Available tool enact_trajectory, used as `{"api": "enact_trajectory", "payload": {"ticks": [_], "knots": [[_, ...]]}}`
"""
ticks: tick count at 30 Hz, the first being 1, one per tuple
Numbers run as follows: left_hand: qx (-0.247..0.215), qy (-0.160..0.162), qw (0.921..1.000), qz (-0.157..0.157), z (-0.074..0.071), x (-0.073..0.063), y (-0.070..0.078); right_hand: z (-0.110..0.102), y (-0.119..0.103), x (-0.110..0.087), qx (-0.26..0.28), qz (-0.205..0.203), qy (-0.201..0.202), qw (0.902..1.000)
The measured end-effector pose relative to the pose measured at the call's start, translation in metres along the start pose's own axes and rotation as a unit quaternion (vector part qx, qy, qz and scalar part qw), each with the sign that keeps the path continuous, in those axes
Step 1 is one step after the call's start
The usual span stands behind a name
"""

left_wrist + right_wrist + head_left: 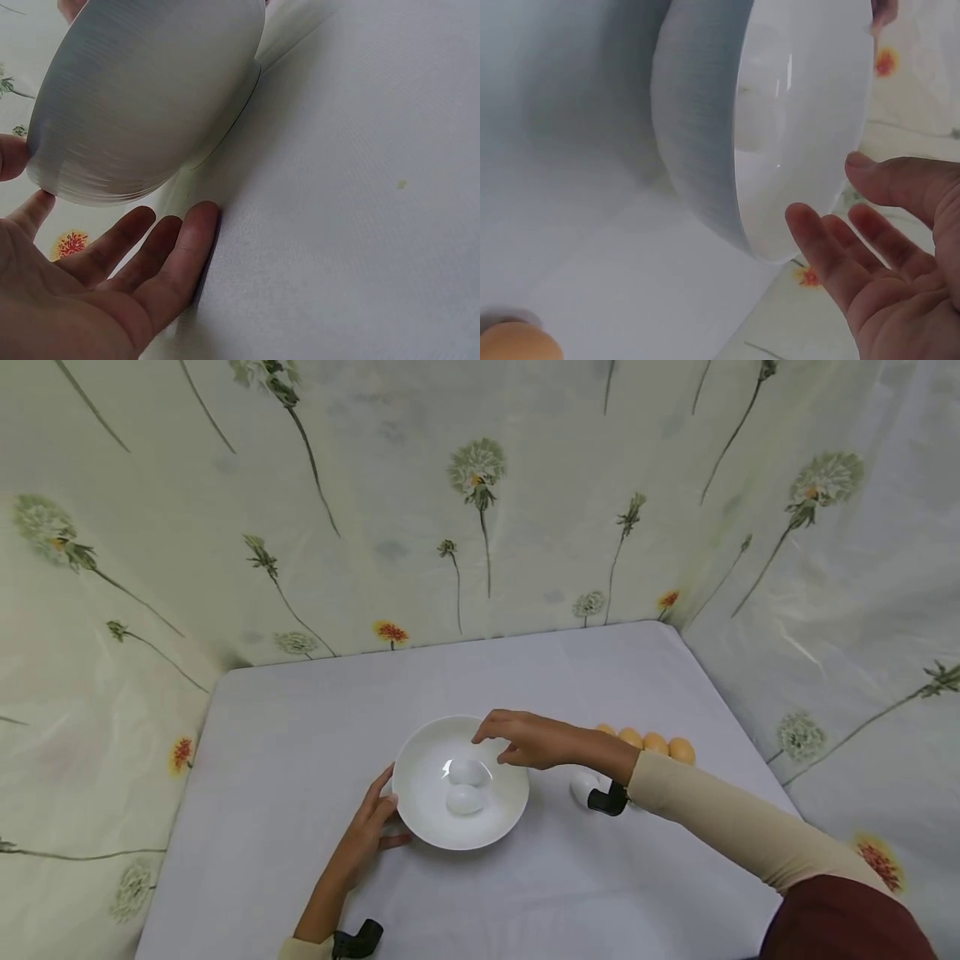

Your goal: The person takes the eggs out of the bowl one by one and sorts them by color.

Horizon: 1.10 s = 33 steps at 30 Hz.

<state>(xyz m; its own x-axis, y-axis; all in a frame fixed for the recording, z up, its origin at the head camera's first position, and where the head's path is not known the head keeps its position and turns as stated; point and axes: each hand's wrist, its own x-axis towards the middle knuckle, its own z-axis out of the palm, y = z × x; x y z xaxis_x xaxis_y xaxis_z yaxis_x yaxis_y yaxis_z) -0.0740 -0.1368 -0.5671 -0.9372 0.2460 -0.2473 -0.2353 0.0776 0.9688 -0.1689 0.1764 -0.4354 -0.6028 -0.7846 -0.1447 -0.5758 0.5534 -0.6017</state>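
Observation:
A white bowl (427,814) stands on the cloth-covered table with two white eggs inside, one egg (465,799) nearer the front and the other egg (467,772) just behind it. My left hand (362,835) is at the bowl's left side, where thumb and a fingertip touch the rim. Its other fingers, loosely extended, lie below the rim in the left wrist view. Over the right part of the bowl hovers my right hand (531,740), fingers slightly bent and apart. Nothing sits between the right fingers (829,255) and thumb in the right wrist view.
Several brown eggs (681,750) form a row on the right, partly behind my right forearm. A white egg (583,787) lies beside the right wrist's black camera (609,799). White cloth (315,718) covers the table, and flower-printed sheets (525,552) hang around it.

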Motion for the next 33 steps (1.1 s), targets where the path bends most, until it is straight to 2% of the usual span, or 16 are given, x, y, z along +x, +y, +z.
{"api": "enact_trajectory", "payload": {"ticks": [4,11,16,19,27,33], "knots": [[-0.001,0.001,1.0000,-0.002,0.000,0.000,0.001,0.003,-0.002,0.013,-0.008,0.009,-0.018,0.9998],[0.002,0.005,1.0000,-0.004,0.000,-0.001,0.001,0.012,-0.002,0.027,-0.040,-0.016,-0.033,0.9985],[0.005,0.004,1.0000,-0.005,0.000,0.000,0.000,0.022,0.000,0.037,-0.050,0.000,-0.050,0.9975],[0.005,0.004,1.0000,-0.004,0.000,0.000,0.000,0.026,0.000,0.041,-0.055,0.007,-0.060,0.9967],[0.001,0.000,1.0000,-0.004,0.000,0.001,0.000,0.034,0.001,0.049,-0.078,-0.011,-0.070,0.9944],[-0.001,0.000,1.0000,-0.003,-0.001,0.001,-0.001,0.040,0.002,0.055,-0.086,-0.009,-0.082,0.9928]]}}
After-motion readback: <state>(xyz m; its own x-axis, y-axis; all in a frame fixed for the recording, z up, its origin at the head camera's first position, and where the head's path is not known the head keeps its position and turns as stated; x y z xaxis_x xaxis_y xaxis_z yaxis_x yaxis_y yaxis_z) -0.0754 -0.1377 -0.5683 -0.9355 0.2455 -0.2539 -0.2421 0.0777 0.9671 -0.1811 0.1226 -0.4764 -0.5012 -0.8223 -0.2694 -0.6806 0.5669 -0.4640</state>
